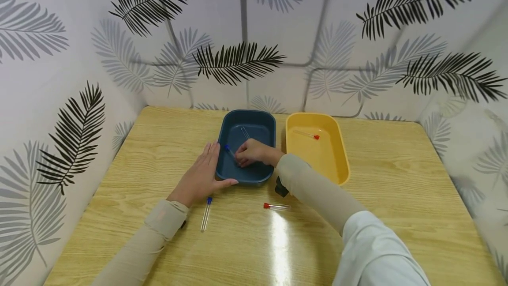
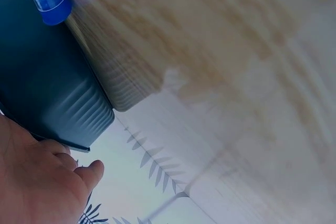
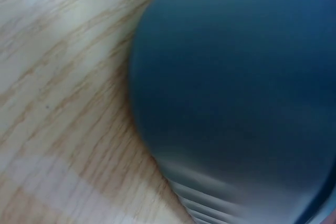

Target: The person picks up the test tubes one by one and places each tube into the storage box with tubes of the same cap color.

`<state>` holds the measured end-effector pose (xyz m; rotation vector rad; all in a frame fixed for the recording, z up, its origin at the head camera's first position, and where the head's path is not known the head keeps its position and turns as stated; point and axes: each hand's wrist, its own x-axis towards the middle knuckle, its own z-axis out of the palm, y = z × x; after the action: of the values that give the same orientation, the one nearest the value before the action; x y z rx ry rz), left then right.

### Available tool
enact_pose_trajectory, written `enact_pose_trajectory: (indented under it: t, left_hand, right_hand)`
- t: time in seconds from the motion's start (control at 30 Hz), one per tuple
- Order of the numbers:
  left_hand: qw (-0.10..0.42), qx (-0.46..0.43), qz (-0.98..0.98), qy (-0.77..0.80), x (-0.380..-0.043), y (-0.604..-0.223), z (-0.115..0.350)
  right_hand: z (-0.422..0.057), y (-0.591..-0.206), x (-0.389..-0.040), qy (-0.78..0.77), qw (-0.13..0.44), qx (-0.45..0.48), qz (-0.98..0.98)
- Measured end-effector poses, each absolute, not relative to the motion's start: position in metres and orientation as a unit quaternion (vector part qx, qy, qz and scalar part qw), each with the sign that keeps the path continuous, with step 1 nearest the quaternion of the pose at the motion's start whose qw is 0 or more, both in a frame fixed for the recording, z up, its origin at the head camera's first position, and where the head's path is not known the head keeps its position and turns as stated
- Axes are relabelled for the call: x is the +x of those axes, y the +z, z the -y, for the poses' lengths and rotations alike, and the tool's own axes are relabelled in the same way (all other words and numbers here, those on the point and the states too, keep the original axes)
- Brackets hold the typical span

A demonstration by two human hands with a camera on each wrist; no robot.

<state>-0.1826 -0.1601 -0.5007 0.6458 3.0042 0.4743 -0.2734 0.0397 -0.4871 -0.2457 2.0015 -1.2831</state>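
My right hand (image 1: 252, 152) reaches into the dark blue tray (image 1: 247, 179) and pinches a clear test tube with a blue cap (image 1: 227, 147) near its lower end. Behind that hand, another clear tube (image 1: 245, 133) leans inside the tray, its lower part hidden. My left hand (image 1: 200, 175) lies along the tray's left side, fingers straight and thumb stretched by the front edge; the left wrist view shows its fingers (image 2: 89, 174) at the tray's outer wall. On the table close to the left wrist lies a blue-capped test tube (image 1: 207, 215). The right wrist view holds mostly tray wall (image 3: 226, 93).
To the right of the blue tray stands a yellow tray (image 1: 343, 158), with a red-capped test tube (image 1: 316, 137) inside. A second red-capped tube (image 1: 267, 206) lies on the wooden table (image 1: 397, 215) in front. A leaf-patterned wall (image 1: 278, 25) rises behind the table.
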Motion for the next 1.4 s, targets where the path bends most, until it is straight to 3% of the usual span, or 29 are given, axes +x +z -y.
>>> enact_pose_trajectory:
  t: [0.57, 1.07, 1.4]
  left_hand:
    - [0.018, 0.209, -0.966, 0.151, -0.179, -0.498, 0.159]
    - [0.02, 0.203, -0.967, 0.15, -0.183, -0.502, 0.16]
    - [0.031, 0.203, -0.965, 0.165, -0.182, -0.498, 0.159]
  right_hand:
    - [-0.05, -0.461, -0.267, -0.48, 0.283, -0.118, -0.822]
    - [-0.098, -0.431, -0.259, -0.567, 0.264, -0.112, -0.772]
    - [-0.128, -0.419, -0.22, -0.568, 0.245, -0.14, -0.773]
